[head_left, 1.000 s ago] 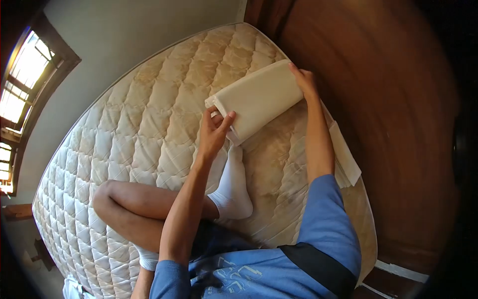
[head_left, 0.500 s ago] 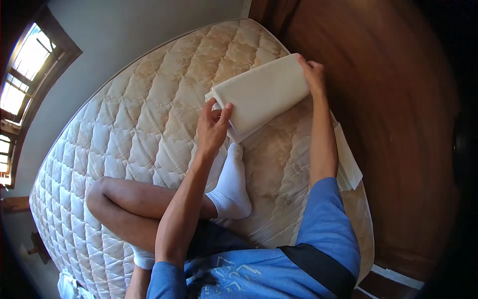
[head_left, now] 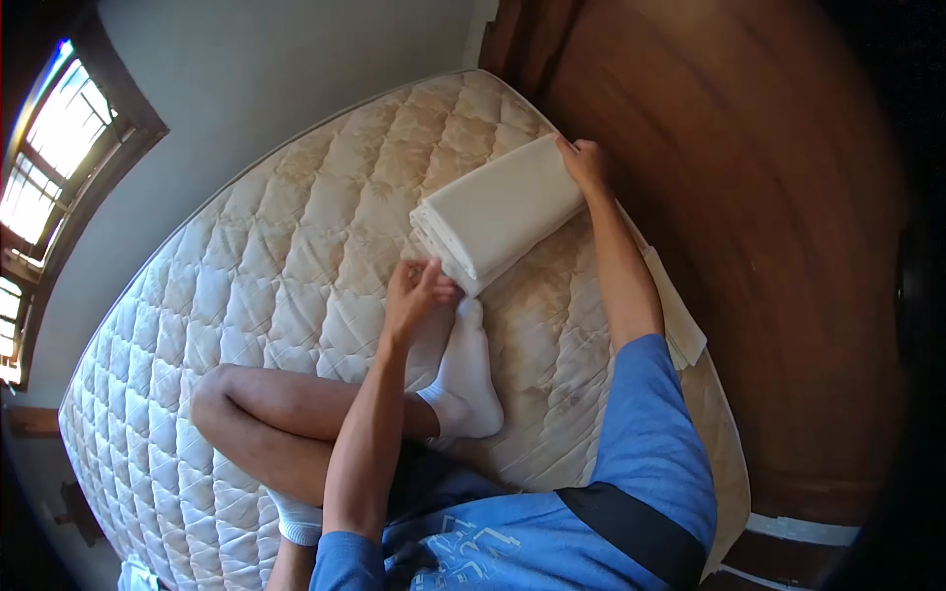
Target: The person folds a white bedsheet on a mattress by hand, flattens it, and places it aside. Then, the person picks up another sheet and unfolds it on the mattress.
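A cream folded cloth (head_left: 507, 207), thick with several layers, lies on the quilted mattress (head_left: 325, 256) in front of me. My right hand (head_left: 583, 164) grips its far right end, thumb on top. My left hand (head_left: 419, 291) is off the cloth, just below its near left corner. The fingers of that hand are loosely bent and apart, slightly blurred, with nothing in them. Layered folds show along the cloth's left end. Close below that corner is the toe of my white-socked foot (head_left: 468, 374).
Another pale folded cloth (head_left: 678, 310) lies at the mattress's right edge, partly behind my right forearm. A brown wooden surface (head_left: 749, 246) runs along the right side. At the left is a barred window (head_left: 59, 148) in a grey wall (head_left: 286, 69). My bent knee (head_left: 222, 394) rests on the mattress.
My left hand has let go of the cloth's left end and drawn back toward me. My right hand still holds the other end. The view has shifted slightly.
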Motion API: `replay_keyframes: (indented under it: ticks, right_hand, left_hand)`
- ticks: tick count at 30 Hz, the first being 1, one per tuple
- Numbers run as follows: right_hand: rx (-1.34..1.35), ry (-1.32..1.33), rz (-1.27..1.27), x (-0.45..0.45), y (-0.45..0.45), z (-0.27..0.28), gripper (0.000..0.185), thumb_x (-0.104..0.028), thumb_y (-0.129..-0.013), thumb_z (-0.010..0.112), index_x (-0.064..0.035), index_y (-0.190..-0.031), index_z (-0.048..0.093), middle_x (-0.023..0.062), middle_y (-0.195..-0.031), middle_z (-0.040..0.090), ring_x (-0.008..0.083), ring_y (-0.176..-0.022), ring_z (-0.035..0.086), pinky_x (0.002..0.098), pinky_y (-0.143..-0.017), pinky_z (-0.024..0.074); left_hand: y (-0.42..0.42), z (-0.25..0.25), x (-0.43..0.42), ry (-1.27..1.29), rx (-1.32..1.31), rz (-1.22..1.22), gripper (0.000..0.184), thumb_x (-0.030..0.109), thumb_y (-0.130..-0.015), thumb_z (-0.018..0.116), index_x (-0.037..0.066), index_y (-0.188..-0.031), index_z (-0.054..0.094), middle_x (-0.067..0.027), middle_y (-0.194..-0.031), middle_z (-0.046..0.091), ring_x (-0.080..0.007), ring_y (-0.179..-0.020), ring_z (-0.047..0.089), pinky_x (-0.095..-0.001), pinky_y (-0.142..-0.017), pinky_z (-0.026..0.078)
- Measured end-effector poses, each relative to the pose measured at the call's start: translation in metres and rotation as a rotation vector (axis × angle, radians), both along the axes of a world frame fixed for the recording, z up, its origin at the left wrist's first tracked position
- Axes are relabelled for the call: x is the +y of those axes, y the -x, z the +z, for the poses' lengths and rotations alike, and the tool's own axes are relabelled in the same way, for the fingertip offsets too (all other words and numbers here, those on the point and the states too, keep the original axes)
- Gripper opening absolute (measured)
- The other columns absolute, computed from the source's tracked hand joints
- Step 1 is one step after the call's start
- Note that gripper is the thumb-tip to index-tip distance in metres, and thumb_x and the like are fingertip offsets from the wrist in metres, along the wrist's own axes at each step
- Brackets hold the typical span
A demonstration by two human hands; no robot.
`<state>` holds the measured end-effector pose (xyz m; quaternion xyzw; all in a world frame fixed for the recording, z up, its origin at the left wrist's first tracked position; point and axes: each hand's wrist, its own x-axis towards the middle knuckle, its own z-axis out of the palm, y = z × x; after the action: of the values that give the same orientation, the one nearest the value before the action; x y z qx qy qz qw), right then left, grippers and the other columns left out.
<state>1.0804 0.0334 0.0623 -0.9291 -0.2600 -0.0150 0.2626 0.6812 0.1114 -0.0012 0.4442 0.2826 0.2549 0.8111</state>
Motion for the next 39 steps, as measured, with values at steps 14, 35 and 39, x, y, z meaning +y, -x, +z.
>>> replay_keyframes:
  ticks: [14, 35, 39]
  right_hand:
    - [-0.747, -0.158, 0.531, 0.059, 0.188, -0.020, 0.052, -0.039, -0.100, 0.056, 0.0006, -0.133, 0.059, 0.0193, -0.146, 0.055, 0.0386, -0.137, 0.049, 0.0457, -0.115, 0.0370]
    - [-0.373, 0.283, 0.253, 0.025, 0.019, -0.004, 0.065, -0.053, -0.107, 0.032, -0.0086, -0.154, 0.042, 0.0149, -0.164, 0.036, 0.0400, -0.150, 0.033, 0.0503, -0.119, 0.0328]
    - [-0.150, 0.096, 0.168, 0.043, 0.013, -0.008, 0.067, -0.055, -0.106, 0.033, -0.0054, -0.150, 0.045, 0.0177, -0.160, 0.040, 0.0406, -0.146, 0.038, 0.0502, -0.118, 0.0338]
  left_hand:
    - [0.029, 0.000, -0.016, -0.151, 0.152, -0.173, 0.032, 0.023, -0.102, 0.065, -0.005, -0.118, 0.061, -0.0173, -0.102, 0.071, -0.0218, -0.087, 0.071, -0.0287, -0.077, 0.059]
    - [0.049, -0.007, -0.008, -0.031, 0.144, -0.200, 0.026, 0.017, -0.102, 0.061, -0.006, -0.115, 0.060, -0.0188, -0.101, 0.071, -0.0257, -0.084, 0.073, -0.0303, -0.074, 0.060]
    - [0.052, -0.010, -0.004, -0.045, 0.156, -0.195, 0.025, 0.017, -0.103, 0.060, -0.005, -0.115, 0.060, -0.0187, -0.101, 0.071, -0.0257, -0.084, 0.073, -0.0303, -0.075, 0.060]
